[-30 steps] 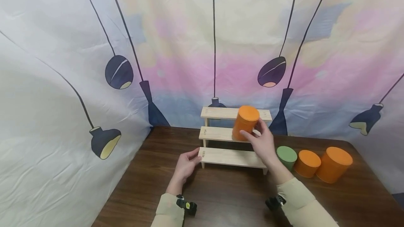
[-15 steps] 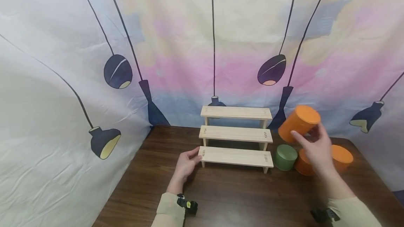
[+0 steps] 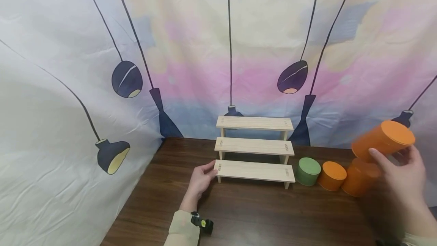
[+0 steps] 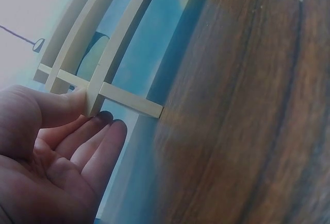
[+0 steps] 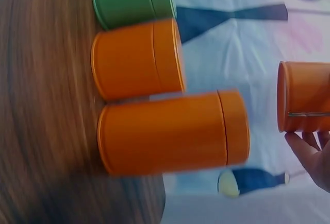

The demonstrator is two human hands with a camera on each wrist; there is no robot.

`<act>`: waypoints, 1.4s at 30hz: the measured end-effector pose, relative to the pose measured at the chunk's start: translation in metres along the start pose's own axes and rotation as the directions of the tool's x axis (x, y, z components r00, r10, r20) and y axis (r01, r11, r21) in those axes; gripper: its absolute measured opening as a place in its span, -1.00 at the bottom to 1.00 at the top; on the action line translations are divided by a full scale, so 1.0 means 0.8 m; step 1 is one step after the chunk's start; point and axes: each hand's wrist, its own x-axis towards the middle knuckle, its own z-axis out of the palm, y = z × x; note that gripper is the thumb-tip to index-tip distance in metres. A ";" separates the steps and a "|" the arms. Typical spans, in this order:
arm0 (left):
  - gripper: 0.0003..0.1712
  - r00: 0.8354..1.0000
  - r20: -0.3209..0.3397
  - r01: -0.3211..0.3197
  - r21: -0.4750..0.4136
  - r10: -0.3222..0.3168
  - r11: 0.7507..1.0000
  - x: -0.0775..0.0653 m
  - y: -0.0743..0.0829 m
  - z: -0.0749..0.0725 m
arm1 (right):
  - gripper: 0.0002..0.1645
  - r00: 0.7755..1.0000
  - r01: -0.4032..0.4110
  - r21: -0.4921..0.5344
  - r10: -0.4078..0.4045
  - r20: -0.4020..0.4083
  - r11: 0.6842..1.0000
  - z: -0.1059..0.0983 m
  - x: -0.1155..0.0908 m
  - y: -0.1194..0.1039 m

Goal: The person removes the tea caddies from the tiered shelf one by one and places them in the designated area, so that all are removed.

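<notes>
My right hand grips a tall orange tin by its side, raised and tilted at the far right. In the head view it overlaps another tall orange tin standing on the table; the right wrist view shows air between the two. My left hand pinches the left end of the lowest step of a three-tier wooden display stand. In the left wrist view its thumb presses on that board, with the fingers curled below. All three steps are bare.
A short green tin and a short orange tin stand in a row with the tall one, right of the stand. Behind the dark wooden table hangs a fabric backdrop printed with lamps.
The orange tin in my right hand has left the middle step and moved far right, tilting over. My left hand has stayed at the stand.
</notes>
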 end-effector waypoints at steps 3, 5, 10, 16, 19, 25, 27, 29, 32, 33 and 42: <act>-0.50 1.000 0.004 -0.004 -0.005 0.004 1.000 -0.001 0.000 0.001 | -0.03 0.999 -0.024 0.010 0.025 -0.040 1.000 -0.016 0.003 0.007; -0.50 1.000 0.008 -0.003 -0.011 0.003 1.000 -0.001 0.000 0.001 | -0.06 0.997 0.022 0.003 -0.022 -0.074 1.000 -0.025 0.006 0.012; -0.50 1.000 0.008 0.011 -0.017 -0.010 1.000 0.000 0.000 0.001 | -0.11 0.974 0.156 -0.002 -0.154 -0.165 0.988 -0.041 0.012 0.028; -0.50 1.000 0.010 0.018 -0.025 -0.018 1.000 0.002 0.000 0.001 | -0.09 0.984 0.022 -0.015 -0.024 -0.175 1.000 -0.047 0.009 0.040; -0.51 1.000 0.008 0.012 -0.021 -0.012 1.000 0.001 0.000 0.001 | -0.08 0.983 -0.092 -0.061 0.081 -0.162 0.994 -0.048 0.006 0.043; -0.50 1.000 0.006 -0.004 -0.018 0.004 1.000 0.000 -0.001 0.001 | -0.08 0.979 -0.127 -0.103 0.108 -0.170 0.987 -0.047 -0.002 0.052; -0.50 1.000 0.005 -0.004 -0.016 0.004 1.000 0.000 -0.001 0.001 | -0.07 0.981 -0.144 -0.083 0.131 -0.144 0.986 -0.047 -0.003 0.058; -0.50 1.000 0.002 -0.003 -0.016 0.003 1.000 0.001 -0.002 0.000 | -0.03 0.979 -0.181 -0.084 0.172 -0.109 0.980 -0.047 -0.003 0.065; -0.49 1.000 0.001 0.001 -0.014 -0.001 1.000 0.002 -0.002 -0.001 | 0.03 0.971 -0.237 -0.101 0.233 -0.053 0.966 -0.047 -0.001 0.080; -0.49 1.000 0.000 0.004 -0.014 -0.004 1.000 0.002 -0.002 -0.001 | 0.06 0.968 -0.251 -0.118 0.248 -0.034 0.961 -0.048 -0.001 0.084; -0.50 1.000 -0.004 0.010 -0.022 -0.010 1.000 0.002 -0.001 0.001 | 0.13 0.979 -0.151 -0.320 0.187 0.087 0.935 -0.054 0.007 0.121</act>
